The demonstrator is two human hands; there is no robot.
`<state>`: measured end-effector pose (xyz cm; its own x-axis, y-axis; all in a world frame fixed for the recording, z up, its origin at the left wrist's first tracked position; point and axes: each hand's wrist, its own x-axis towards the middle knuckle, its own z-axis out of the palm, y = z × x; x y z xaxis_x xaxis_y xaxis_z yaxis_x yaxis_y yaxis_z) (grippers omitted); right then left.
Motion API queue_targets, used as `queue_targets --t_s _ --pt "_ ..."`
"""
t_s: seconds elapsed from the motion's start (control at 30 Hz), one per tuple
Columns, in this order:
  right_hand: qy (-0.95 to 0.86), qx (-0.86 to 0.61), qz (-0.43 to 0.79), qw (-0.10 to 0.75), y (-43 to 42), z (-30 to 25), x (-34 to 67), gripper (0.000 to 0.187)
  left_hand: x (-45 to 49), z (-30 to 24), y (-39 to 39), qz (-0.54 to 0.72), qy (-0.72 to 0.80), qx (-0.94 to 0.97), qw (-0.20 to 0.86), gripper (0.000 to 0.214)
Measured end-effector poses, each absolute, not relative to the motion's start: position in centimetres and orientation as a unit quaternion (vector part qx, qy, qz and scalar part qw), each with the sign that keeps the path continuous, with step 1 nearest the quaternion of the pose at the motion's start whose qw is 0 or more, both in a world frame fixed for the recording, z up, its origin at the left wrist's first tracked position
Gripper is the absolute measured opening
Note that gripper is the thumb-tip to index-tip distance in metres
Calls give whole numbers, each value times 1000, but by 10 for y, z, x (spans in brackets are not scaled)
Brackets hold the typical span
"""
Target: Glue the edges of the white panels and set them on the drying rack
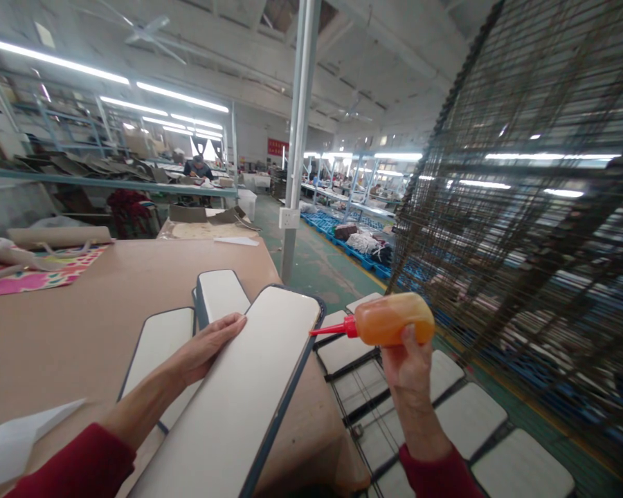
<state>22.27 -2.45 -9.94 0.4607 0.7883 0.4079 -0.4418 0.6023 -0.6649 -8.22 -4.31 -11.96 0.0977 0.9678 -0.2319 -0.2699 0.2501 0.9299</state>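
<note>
White panel over the table, work on its rim seemingly unfinished.
Left hand's fingers hold the panel's edge; right hand's grip an amber bottle, red nozzle at the rim.

A grey pole bears what looks like a white power socket.

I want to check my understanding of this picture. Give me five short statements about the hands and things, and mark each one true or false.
1. The right hand holds a bottle. True.
2. The bottle stands upright. False: it is tipped sideways, its red nozzle pointing toward the white panel.
3. The left hand touches the white panel. True.
4. Both sleeves are green. False: they are dark red.
5. A patterned cloth lies on the table. True.
</note>
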Motion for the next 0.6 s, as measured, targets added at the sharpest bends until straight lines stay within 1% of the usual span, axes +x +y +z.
queue_targets --t_s 0.17,0.4,0.6 --pt "-356 -236 393 814 -27 -102 221 41 -83 -120 -42 484 457 380 642 39" --pt "-343 -226 412 814 -32 -100 218 41 -85 -119 -39 491 454 372 644 39" --pt "-350 -230 424 803 -36 -98 216 44 -85 -113 -34 487 452 378 644 38"
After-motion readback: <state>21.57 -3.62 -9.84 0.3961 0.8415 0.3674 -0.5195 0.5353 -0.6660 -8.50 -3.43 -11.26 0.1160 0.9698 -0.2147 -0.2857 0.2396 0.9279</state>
